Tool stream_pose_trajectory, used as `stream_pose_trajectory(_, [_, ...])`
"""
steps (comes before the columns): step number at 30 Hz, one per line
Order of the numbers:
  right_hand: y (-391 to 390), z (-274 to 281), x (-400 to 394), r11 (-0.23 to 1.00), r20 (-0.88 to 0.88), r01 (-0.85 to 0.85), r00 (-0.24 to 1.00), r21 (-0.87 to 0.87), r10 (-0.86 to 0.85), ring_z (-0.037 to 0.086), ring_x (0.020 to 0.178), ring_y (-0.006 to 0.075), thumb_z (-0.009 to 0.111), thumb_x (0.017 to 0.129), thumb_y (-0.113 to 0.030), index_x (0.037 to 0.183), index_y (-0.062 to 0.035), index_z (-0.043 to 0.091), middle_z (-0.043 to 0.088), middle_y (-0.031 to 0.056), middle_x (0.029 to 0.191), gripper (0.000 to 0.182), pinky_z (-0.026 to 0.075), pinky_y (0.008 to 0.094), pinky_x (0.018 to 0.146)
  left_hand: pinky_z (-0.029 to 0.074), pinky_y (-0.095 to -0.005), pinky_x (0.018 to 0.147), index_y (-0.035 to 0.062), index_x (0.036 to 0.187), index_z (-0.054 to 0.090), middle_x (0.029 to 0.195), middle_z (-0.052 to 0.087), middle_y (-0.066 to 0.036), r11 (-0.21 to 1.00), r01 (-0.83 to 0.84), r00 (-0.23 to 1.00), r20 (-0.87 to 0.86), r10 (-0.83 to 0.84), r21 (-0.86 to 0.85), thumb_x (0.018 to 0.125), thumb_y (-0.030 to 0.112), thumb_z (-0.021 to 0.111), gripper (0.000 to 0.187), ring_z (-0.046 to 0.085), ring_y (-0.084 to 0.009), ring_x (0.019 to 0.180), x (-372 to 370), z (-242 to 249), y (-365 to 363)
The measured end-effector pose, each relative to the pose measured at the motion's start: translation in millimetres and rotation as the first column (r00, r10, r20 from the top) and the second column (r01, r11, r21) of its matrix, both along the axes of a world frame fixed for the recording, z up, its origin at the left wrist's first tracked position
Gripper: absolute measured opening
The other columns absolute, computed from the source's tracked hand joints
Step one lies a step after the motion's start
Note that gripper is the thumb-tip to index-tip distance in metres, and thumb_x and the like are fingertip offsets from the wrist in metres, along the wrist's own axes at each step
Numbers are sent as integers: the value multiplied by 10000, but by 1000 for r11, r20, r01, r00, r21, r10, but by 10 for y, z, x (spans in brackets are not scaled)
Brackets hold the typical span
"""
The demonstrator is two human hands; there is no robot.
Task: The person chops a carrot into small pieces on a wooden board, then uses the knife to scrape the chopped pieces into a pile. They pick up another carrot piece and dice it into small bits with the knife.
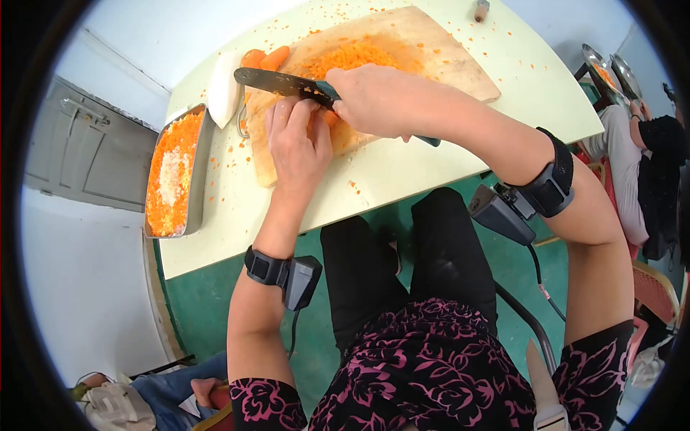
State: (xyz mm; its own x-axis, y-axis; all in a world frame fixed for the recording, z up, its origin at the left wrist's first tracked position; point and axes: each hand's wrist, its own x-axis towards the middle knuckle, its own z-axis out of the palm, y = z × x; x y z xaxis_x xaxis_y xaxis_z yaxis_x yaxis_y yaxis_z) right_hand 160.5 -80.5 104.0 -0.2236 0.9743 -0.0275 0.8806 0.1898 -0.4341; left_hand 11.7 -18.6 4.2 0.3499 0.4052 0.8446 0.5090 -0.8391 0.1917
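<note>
Carrot pieces are lying pinned under the left hand (296,144), whose fingers are curling down onto the wooden cutting board (460,68) with the orange barely showing beneath the fingertips. The right hand (377,100) is closing firmly around the dark handle of a knife (277,81), its blade crossing just above the left fingers and pointing toward the left end of the board. A heap of chopped carrot (352,56) is sitting on the board just beyond both hands, and two whole carrots (267,57) are lying at the board's far left corner beside a white vegetable (224,86). A metal tray (203,172) filled with chopped orange and white bits is resting on the pale table (402,172), well left of the hands.
</note>
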Motion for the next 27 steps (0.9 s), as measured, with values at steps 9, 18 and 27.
stream_pose_trajectory(9, [-125,89,21,979,126,105,988,-173,-84,573,454,232,377,902,-162,939,-8,463,571,151,655,181,476,330,397,419,-378,727,21,826,590,849,553,-121,1000,30,999,12,-30,6,712,-33,610,128,494,-309,804,10,-4,3])
stream_pose_trajectory(18, [65,-162,-59,983,81,87,994,-162,-74,563,416,242,361,880,-110,940,12,463,572,141,636,170,460,331,362,423,-363,754,33,836,594,863,564,-109,998,48,999,-7,-47,40,707,-17,611,139,507,-294,834,-10,-53,20])
stream_pose_trajectory(27, [-62,-148,37,979,86,74,995,-191,-58,569,424,237,364,900,-143,942,2,467,555,146,586,183,479,332,399,419,-363,755,22,838,593,874,569,-114,998,61,998,-10,-60,21,708,-24,614,140,513,-295,838,-12,-55,-19])
